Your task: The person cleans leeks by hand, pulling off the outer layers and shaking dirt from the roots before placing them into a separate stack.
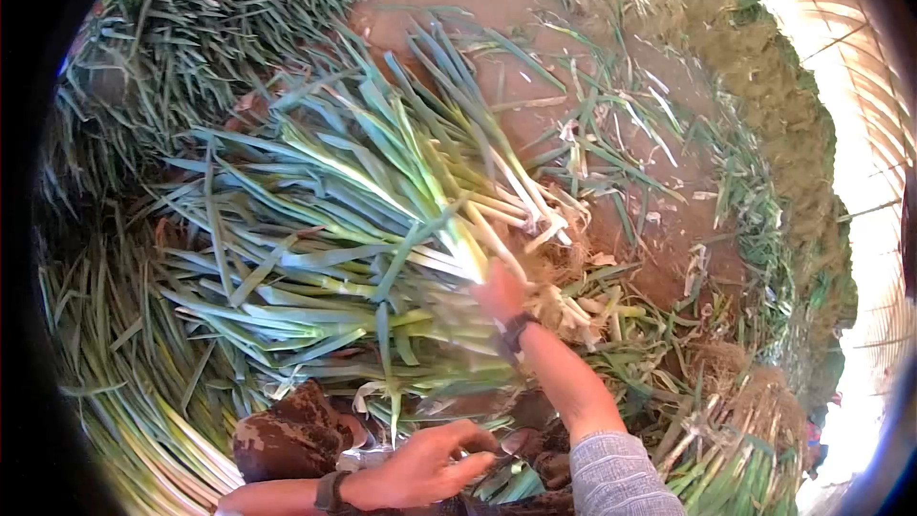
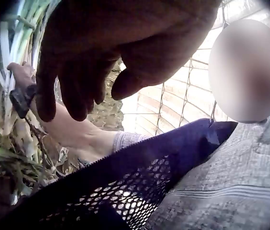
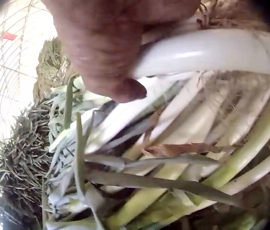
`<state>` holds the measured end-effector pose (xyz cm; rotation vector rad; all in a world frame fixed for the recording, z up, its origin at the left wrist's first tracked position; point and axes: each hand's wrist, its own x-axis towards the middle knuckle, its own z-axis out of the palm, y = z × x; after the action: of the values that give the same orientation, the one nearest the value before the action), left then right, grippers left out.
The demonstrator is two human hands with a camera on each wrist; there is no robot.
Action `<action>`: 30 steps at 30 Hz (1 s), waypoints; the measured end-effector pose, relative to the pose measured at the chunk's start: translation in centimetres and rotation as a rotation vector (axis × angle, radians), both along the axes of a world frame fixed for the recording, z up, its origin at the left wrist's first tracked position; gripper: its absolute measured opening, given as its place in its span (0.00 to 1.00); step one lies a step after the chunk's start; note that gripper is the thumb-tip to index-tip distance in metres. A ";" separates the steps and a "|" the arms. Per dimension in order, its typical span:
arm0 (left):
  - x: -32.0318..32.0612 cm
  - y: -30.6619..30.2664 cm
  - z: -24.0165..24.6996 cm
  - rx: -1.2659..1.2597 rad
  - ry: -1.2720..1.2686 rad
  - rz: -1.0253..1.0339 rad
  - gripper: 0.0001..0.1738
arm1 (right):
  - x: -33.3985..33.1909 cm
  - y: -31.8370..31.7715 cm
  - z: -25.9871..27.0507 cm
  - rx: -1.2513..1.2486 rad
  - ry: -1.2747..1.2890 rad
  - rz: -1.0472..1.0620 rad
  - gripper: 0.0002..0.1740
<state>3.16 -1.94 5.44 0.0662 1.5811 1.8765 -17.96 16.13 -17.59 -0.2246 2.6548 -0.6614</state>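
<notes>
head view has the right hand [image 1: 500,289] stretched forward from the body, toward 12 o'clock, with the forearm almost straight. a grey sleeve [image 1: 616,473] is pushed up to the elbow and a dark band [image 1: 516,330] sits on the wrist. this hand lies on the pale ends of a big leek pile [image 1: 325,220]. the pile is in the middle of the picture, and its green leaves fan out toward 9 and 10 o'clock. the white ends point to 3 o'clock, over brown soil [image 1: 449,0].

right wrist view is very close. the thumb [image 3: 111,72] comes down from 12 o'clock and presses on one white stalk [image 3: 206,50], which curves under the palm, so this hand is grasping that stalk. the other fingers are hidden. more pale and yellow-green stalks lie just under it, crossing toward 7 o'clock.

the left hand [image 1: 432,463] is low in the head view, at 6 o'clock, close to the body and well apart from the stalk. its wrist is bent and the palm faces down. in the left wrist view its fingers [image 2: 72,91] hang loosely curled and hold nothing, so it is released. below them, at 6 o'clock, lies a dark mesh cloth [image 2: 125,191]. the other forearm reaches away at 9 o'clock.
</notes>
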 end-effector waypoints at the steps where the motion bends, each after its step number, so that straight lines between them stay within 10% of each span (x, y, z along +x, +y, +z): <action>1: 0.4 0.2 0.5 -0.016 0.001 0.011 0.15 | 0.8 -0.6 -0.5 0.047 0.064 -0.100 0.24; 5: 3.4 0.3 0.2 -0.034 0.220 0.006 0.13 | -0.4 0.9 -4.6 0.141 0.551 0.095 0.20; 13: 5.6 -0.6 -0.8 -0.128 0.239 -0.086 0.14 | 1.1 -0.6 0.1 0.218 0.056 0.072 0.19; 15: 5.5 -0.6 -1.6 -0.186 0.382 -0.054 0.13 | 1.8 -1.9 -0.3 -0.262 -0.105 0.104 0.22; 21: 4.5 -0.4 0.1 -0.045 0.387 0.059 0.14 | 2.9 -3.5 10.5 -0.660 -0.283 -0.055 0.18; 24: 4.4 -1.1 0.7 -0.017 0.150 0.221 0.12 | 11.0 -2.7 9.0 -1.227 -0.414 -0.482 0.12; 25: 3.9 -1.3 1.5 0.028 0.001 0.284 0.11 | 11.2 -1.1 4.0 -0.588 -0.249 -0.286 0.16; 27: 4.6 -1.0 -0.6 0.173 -0.009 0.440 0.11 | 15.6 -0.8 -0.9 -0.265 -0.365 -0.192 0.28; 30: 6.4 -0.4 -3.1 0.085 -0.010 0.573 0.15 | 21.5 -2.2 5.4 -0.775 -0.460 -0.232 0.24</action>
<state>9.60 -2.32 2.38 -0.3984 1.6255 2.3663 3.51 13.91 -12.23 0.0345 1.8952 -1.5832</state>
